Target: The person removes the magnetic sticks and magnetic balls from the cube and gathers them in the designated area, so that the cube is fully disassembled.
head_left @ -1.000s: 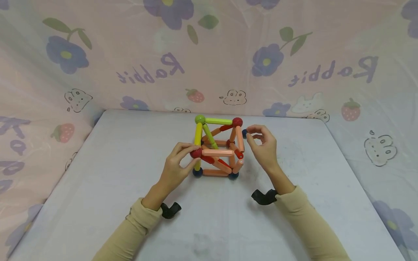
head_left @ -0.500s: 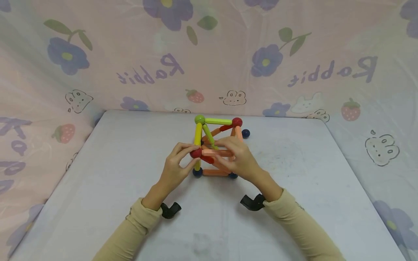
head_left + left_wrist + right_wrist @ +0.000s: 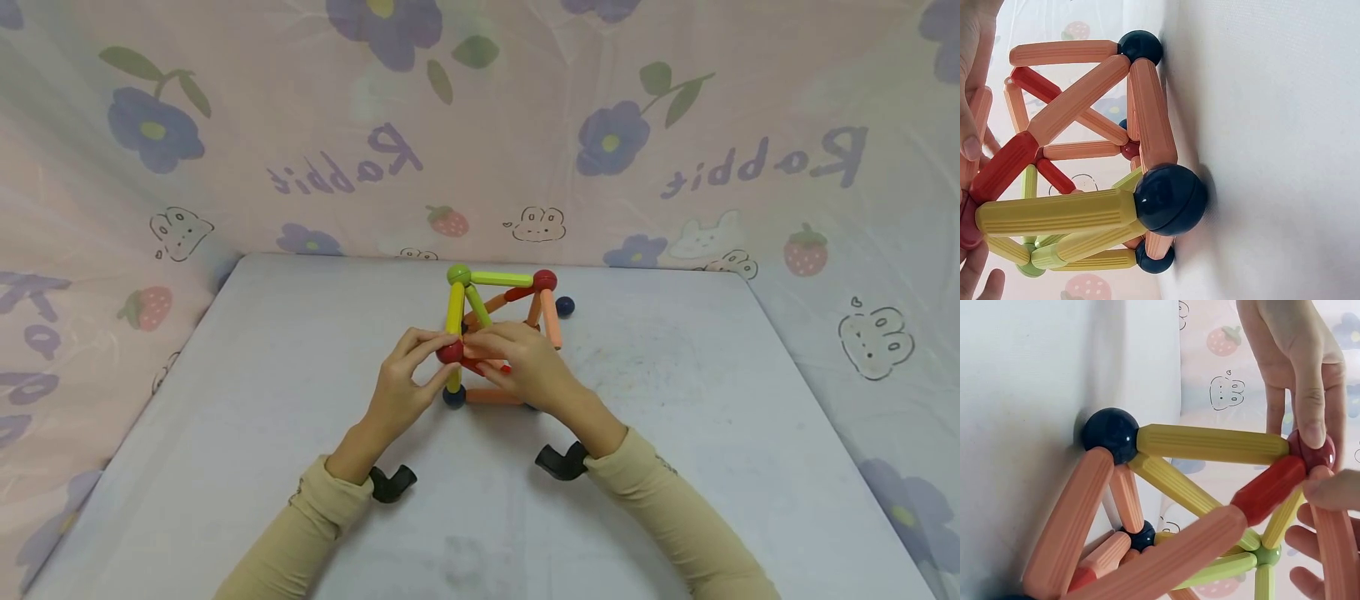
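Observation:
A frame of magnetic rods and balls stands on the table, with dark blue balls such as this one at its base. My left hand pinches the red ball at the near upper left corner between thumb and fingers. My right hand holds a salmon rod close to that ball; in the right wrist view the rod's end meets the ball. A yellow rod and a red-and-salmon diagonal also join there. The right hand covers much of the near right side in the head view.
A loose dark blue ball lies to the right of the frame. The green ball and another red ball form its far upper corners. Behind the white table hangs a patterned cloth.
My right hand has left the loose dark blue ball and moved left onto the salmon rod, sliding along towards the red ball. The left hand has kept its pinch in place.

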Action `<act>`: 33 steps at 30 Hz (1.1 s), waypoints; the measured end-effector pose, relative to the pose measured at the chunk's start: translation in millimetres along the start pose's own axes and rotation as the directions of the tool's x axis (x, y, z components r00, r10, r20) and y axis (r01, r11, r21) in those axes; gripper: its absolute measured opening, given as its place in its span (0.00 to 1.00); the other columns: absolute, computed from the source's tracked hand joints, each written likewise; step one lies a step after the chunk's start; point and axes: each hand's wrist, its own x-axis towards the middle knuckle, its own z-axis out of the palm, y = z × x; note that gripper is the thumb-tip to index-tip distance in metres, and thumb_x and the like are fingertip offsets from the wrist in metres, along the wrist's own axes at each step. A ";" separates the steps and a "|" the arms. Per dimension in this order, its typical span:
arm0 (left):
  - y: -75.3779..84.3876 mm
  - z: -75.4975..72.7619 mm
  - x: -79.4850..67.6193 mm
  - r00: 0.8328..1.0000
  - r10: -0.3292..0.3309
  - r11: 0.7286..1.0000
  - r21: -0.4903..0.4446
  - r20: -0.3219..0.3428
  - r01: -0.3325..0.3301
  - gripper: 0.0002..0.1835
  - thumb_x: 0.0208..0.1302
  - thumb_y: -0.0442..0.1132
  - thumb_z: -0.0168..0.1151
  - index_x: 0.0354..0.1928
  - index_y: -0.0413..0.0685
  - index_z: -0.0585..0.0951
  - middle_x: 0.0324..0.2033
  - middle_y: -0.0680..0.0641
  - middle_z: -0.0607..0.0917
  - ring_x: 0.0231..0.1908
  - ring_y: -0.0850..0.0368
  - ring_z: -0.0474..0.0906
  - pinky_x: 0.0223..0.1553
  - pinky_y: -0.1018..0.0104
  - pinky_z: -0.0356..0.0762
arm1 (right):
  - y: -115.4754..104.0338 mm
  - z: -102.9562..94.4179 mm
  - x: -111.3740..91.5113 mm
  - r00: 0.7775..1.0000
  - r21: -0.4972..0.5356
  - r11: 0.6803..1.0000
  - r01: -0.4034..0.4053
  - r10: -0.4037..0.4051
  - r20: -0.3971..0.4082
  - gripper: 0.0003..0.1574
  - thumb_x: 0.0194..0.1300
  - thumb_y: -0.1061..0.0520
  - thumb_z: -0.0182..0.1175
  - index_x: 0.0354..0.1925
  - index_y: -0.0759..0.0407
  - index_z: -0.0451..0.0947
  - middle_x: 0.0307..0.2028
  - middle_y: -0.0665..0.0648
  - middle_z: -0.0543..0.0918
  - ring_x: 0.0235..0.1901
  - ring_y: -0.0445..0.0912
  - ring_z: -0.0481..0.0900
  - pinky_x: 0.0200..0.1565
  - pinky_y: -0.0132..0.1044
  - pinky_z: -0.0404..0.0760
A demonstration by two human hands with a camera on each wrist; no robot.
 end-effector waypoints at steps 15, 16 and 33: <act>0.9 0.9 -0.2 1.000 0.003 1.000 -0.006 -0.001 -0.003 0.21 0.49 0.26 0.72 0.48 0.37 0.83 0.43 0.41 0.81 0.46 0.49 0.80 0.56 0.85 0.71 | -3.1 -0.3 -2.3 1.000 -0.055 0.998 -0.008 0.009 0.022 0.23 0.54 0.62 0.71 0.50 0.55 0.83 0.39 0.56 0.87 0.42 0.50 0.86 0.45 0.40 0.85; 0.7 1.0 -0.3 1.000 0.003 1.000 -0.006 -0.001 -0.003 0.21 0.49 0.26 0.72 0.48 0.37 0.83 0.43 0.41 0.81 0.46 0.49 0.80 0.56 0.85 0.71 | -3.5 -1.2 -2.7 1.000 -0.046 0.999 -0.015 0.016 0.019 0.23 0.53 0.62 0.71 0.50 0.56 0.83 0.40 0.56 0.87 0.43 0.50 0.86 0.45 0.40 0.85; -0.3 0.7 -1.6 1.000 0.000 1.000 -0.007 0.001 0.000 0.21 0.49 0.26 0.71 0.49 0.37 0.82 0.43 0.41 0.81 0.46 0.49 0.80 0.56 0.85 0.71 | 0.4 -32.1 -27.8 0.904 0.336 0.913 -0.232 0.330 -0.272 0.21 0.53 0.72 0.67 0.48 0.65 0.81 0.38 0.62 0.84 0.38 0.40 0.78 0.39 0.18 0.77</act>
